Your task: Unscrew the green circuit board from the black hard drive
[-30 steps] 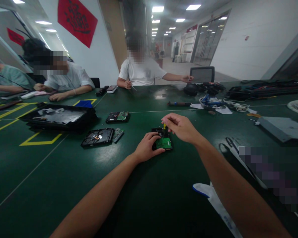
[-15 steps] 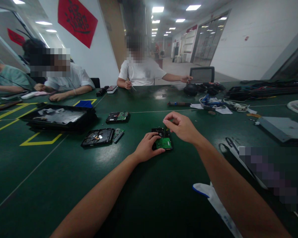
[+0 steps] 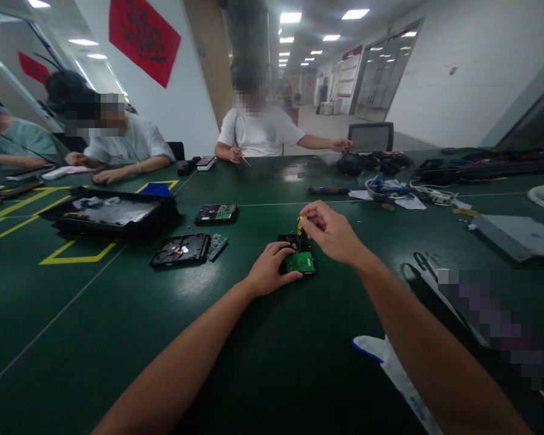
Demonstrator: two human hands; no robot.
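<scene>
A black hard drive with a green circuit board [image 3: 300, 261] lies on the dark green table [image 3: 118, 326] in front of me. My left hand [image 3: 267, 275] grips its left edge, fingers curled over it. Just above the drive, my right hand [image 3: 330, 232] pinches a small screwdriver with a yellow handle [image 3: 301, 225], its tip pointing down at the drive's far end.
An opened hard drive [image 3: 181, 249] and another drive [image 3: 216, 213] lie to the left, beside a black tray [image 3: 111, 212]. A white glove [image 3: 390, 368] lies near my right forearm. Tools and cables [image 3: 390, 184] crowd the far right. Three people sit across the table.
My right hand has twisted at the fingers above the drive; the yellow handle was hidden half a second ago and shows again now. My left hand has stayed on the drive.
</scene>
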